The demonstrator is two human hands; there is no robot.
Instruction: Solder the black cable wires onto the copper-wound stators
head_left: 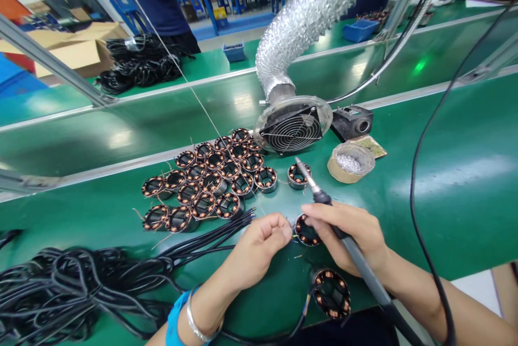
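Between my hands lies a copper-wound motor stator (306, 230) on the green bench. My left hand (270, 237) is closed in a pinch at its left edge, where a thin coloured wire end shows; the fingers hide most of it. A soldering iron (356, 259) is held in my right hand (356, 232), its metal tip (303, 168) pointing up and away, over another stator (298, 175). My right fingertips come down at the near stator's right side. Closer to me sits a further stator (332, 293) with a black cable and coloured leads at its left.
Several stators (210, 181) stand grouped at centre left. Bundled black cables (81, 286) cover the near left. A fume extractor fan (294, 129) on a silver duct (299, 27), a round tub (350, 163) and an iron stand (353, 122) are behind. Across the bench stands a person (157, 0).
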